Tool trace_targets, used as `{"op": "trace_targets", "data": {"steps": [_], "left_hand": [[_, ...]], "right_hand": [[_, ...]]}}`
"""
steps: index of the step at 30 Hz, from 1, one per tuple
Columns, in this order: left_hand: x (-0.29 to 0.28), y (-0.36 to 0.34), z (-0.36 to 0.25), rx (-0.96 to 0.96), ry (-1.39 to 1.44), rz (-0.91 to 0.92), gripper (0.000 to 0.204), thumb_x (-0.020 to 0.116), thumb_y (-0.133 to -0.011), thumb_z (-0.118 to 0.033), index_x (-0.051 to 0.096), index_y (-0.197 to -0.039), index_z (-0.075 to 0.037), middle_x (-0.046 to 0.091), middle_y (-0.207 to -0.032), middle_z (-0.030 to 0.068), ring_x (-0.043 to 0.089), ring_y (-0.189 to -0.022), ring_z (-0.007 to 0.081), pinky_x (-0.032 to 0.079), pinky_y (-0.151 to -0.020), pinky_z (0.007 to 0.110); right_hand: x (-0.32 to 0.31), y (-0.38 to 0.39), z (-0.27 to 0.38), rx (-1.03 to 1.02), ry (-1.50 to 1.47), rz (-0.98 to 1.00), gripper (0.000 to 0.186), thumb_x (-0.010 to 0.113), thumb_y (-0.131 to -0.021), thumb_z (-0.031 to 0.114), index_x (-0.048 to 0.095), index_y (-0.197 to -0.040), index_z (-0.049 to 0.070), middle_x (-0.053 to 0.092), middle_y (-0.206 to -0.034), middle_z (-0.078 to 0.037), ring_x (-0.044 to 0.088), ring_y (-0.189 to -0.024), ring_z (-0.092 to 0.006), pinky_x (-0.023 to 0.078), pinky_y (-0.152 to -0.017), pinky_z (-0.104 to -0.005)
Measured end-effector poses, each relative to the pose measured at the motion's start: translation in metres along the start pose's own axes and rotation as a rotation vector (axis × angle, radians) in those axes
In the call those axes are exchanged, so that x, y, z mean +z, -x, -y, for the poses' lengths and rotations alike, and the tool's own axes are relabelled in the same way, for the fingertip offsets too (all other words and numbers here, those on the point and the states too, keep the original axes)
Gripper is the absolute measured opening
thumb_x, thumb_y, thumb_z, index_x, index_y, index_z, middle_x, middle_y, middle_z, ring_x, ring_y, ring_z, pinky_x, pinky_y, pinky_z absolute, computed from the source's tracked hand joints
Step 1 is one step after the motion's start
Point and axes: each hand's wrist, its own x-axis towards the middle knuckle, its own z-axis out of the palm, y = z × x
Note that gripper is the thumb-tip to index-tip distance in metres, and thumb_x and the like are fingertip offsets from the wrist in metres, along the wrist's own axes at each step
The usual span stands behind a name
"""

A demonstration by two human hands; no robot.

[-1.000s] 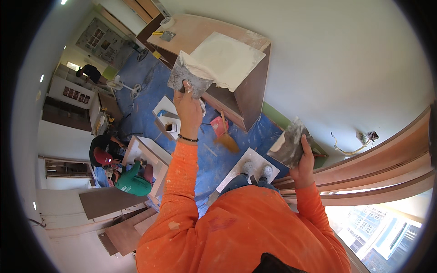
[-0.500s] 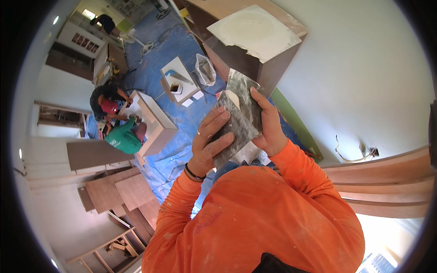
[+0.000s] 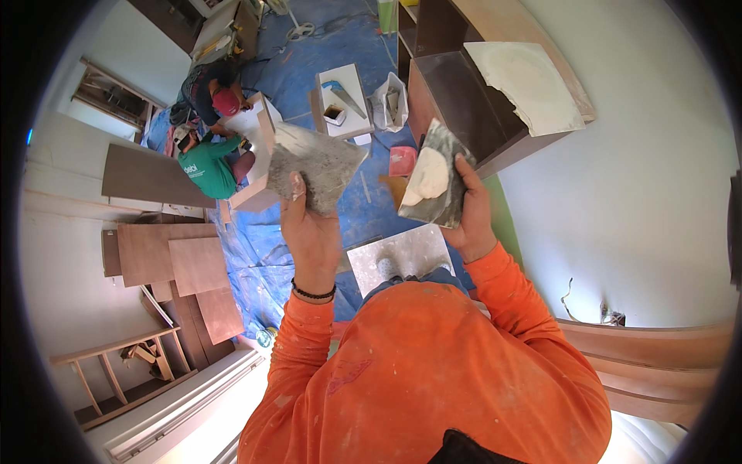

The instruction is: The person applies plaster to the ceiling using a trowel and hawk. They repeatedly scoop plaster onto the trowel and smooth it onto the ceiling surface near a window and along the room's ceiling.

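My left hand (image 3: 311,236) grips a flat grey plate (image 3: 318,166) smeared with whitish residue, its thumb lying on the face. In my right hand (image 3: 474,213) is a smaller dark plate (image 3: 450,151), held by its right edge and tilted. A lump of cream-coloured putty (image 3: 425,182) sits on that dark plate. The two plates are apart, with blue floor sheeting between them. Most fingers of both hands are hidden behind the plates.
My feet stand on a speckled white platform (image 3: 398,251). Ahead are a white bag (image 3: 390,104), a blue-handled saw (image 3: 348,97) on a white board, and a dark cabinet (image 3: 456,89) bearing a torn pale sheet (image 3: 529,85). Two people work at left beside a box-like cabinet (image 3: 259,197).
My hands have moved apart, the left one leftward with the grey plate. The putty on the dark plate now shows more fully. The view has shifted, and the surroundings appear displaced.
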Motion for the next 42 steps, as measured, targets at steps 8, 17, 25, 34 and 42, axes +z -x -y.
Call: {"op": "trace_targets", "data": {"steps": [8, 17, 25, 34, 42], "left_hand": [[-0.037, 0.018, 0.01, -0.21, 0.016, -0.144, 0.037, 0.058, -0.104, -0.014, 0.053, -0.139, -0.005, 0.063, -0.134, 0.0075, 0.062, -0.123, 0.0211, 0.05, -0.107, 0.041], [-0.046, 0.053, -0.003, -0.019, -0.161, -0.163, 0.033, 0.062, -0.104, -0.016, 0.057, -0.135, -0.004, 0.066, -0.127, 0.0063, 0.065, -0.113, 0.0164, 0.054, -0.096, 0.034], [0.022, 0.087, 0.033, 0.112, -0.429, -0.215, 0.034, 0.063, -0.102, -0.012, 0.056, -0.134, -0.003, 0.068, -0.121, 0.0071, 0.068, -0.107, 0.0153, 0.058, -0.091, 0.033], [0.04, 0.107, 0.059, 0.176, -0.71, -0.268, 0.029, 0.063, -0.102, -0.01, 0.06, -0.128, 0.001, 0.068, -0.112, 0.004, 0.06, -0.098, 0.0084, 0.05, -0.085, 0.026], [0.039, 0.094, 0.076, 0.395, -0.485, -0.428, 0.036, 0.063, -0.101, -0.013, 0.056, -0.133, 0.0, 0.068, -0.119, 0.0092, 0.068, -0.105, 0.0188, 0.057, -0.089, 0.034]], "right_hand": [[0.004, -0.008, -0.048, 0.205, -0.061, 0.023, 0.039, 0.051, -0.107, 0.031, 0.06, -0.135, 0.005, 0.071, -0.125, -0.011, 0.07, -0.113, -0.0261, 0.056, -0.101, -0.0425], [0.019, -0.017, 0.009, -0.05, 0.198, 0.18, 0.048, 0.047, -0.109, 0.04, 0.051, -0.144, 0.008, 0.061, -0.139, -0.011, 0.062, -0.126, -0.0278, 0.051, -0.107, -0.0454], [0.013, -0.026, 0.025, -0.134, 0.259, 0.187, 0.054, 0.047, -0.109, 0.047, 0.047, -0.146, 0.008, 0.059, -0.139, -0.009, 0.062, -0.125, -0.0263, 0.051, -0.107, -0.0432], [0.02, -0.018, 0.038, -0.097, 0.341, 0.191, 0.048, 0.046, -0.11, 0.043, 0.051, -0.142, 0.007, 0.06, -0.133, -0.01, 0.063, -0.118, -0.0221, 0.049, -0.106, -0.0344], [0.016, 0.022, 0.059, 0.159, 1.347, 0.63, 0.047, 0.042, -0.113, 0.039, 0.062, -0.113, -0.004, 0.059, -0.081, -0.003, 0.047, -0.081, -0.0121, 0.045, -0.075, -0.0331]]}}
